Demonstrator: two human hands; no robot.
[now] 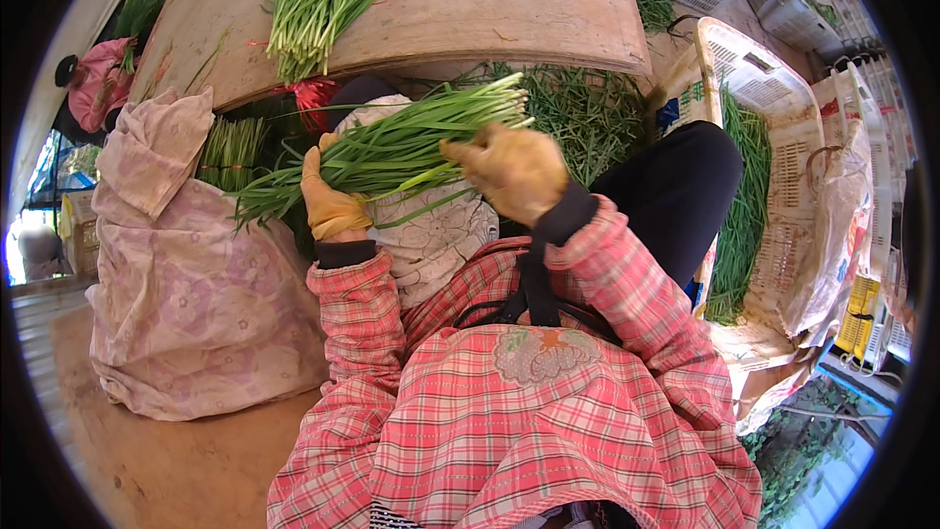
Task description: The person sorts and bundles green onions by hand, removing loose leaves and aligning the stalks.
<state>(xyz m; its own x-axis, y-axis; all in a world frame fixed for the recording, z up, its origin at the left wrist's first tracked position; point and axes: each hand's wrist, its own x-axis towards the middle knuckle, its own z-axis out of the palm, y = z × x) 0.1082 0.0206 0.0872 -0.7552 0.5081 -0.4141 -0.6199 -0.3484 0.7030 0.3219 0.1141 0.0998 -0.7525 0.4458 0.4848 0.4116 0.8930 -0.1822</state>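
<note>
A loose bunch of garlic chives [406,144] lies across my lap, its pale cut ends toward the right and its leaf tips drooping left. My left hand [331,198], in a yellowish glove, is wrapped round the leafy part from below. Close to the stem end is my right hand [511,172], in a stained glove and slightly smeared by motion. Its fingers are curled together at the near side of the stems; what they pinch, if anything, is hidden. Under the bunch, a pale printed cloth [441,235] covers my lap.
Ahead stands a wooden board table [509,0] bearing another chive bunch [328,0]. Red ties [313,100] hang below its edge. Loose greens [587,122] cover the ground. At right is a white crate [788,235] of chives; at left, a cloth-covered heap [201,284]. A person [98,83] sits far left.
</note>
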